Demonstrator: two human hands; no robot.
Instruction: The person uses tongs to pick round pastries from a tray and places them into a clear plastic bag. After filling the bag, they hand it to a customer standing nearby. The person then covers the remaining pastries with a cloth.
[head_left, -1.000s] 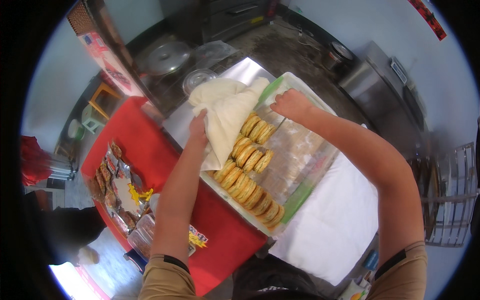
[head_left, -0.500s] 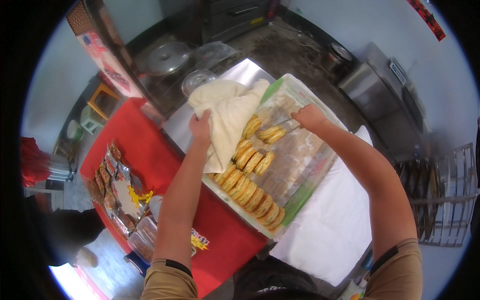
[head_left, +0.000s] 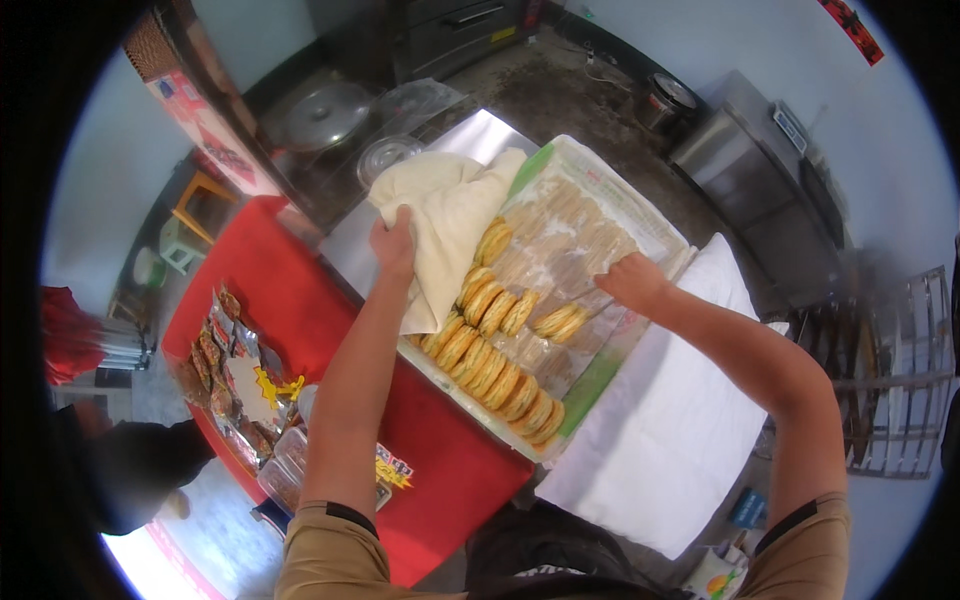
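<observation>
My left hand (head_left: 393,240) is closed on a thick cream cloth (head_left: 445,215), holding it folded back over the far left part of a shallow tray (head_left: 415,352). Golden round flatbreads (head_left: 485,372) stand on edge in rows along the tray's left and near side. In my right hand (head_left: 635,283), above the tray's right side, are thin metal tongs (head_left: 592,306), partly hidden by the fingers. Their tips meet a flatbread (head_left: 560,322) lying tilted just right of the shorter row. Whether it rests fully on the tray I cannot tell.
Left of the tray, a red-covered table (head_left: 290,260) holds packaged snacks (head_left: 215,360) and a clear plastic box (head_left: 285,465). A white cloth (head_left: 650,430) lies along the tray's right side. Farther off stand a steel cabinet (head_left: 735,170), a metal rack (head_left: 900,390) and a lidded pot (head_left: 325,115).
My right hand has moved nearer to me with the tongs, carrying flatbread from the tray's middle to beside the shorter row. My left hand keeps its hold on the cloth.
</observation>
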